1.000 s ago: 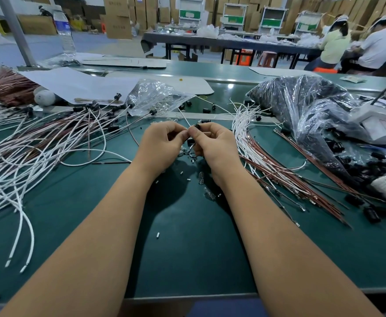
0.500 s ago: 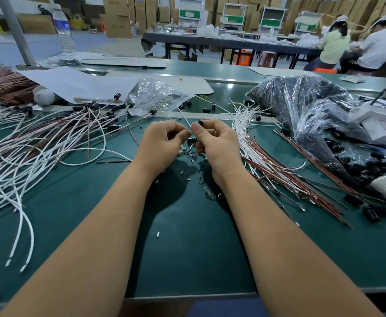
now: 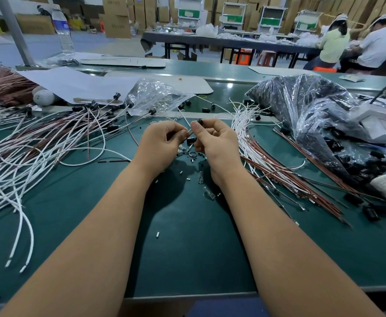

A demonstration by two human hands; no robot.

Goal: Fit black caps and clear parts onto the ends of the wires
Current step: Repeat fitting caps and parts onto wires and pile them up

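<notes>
Both hands meet above the middle of the green bench (image 3: pixel 187 248). Left hand (image 3: pixel 162 145) has its fingers curled and pinches a thin wire (image 3: pixel 188 133); right hand (image 3: pixel 217 143) pinches a black cap (image 3: pixel 199 121) between thumb and forefinger at that wire's end, with a second black cap (image 3: pixel 191 140) just below the fingertips. Whether the cap is seated cannot be told.

Small clear parts (image 3: pixel 201 180) and rings lie on the mat under the wrists. Capped white wires (image 3: pixel 50 143) spread to the left; uncapped white and brown wires (image 3: pixel 279 165) fan to the right. Bare mat lies between the forearms toward the near edge.

A clear bag (image 3: pixel 155 97) behind the hands holds clear parts. A larger plastic bag (image 3: pixel 301 104) at right holds black caps. Two seated people (image 3: pixel 356 42) work at a far table among cardboard boxes.
</notes>
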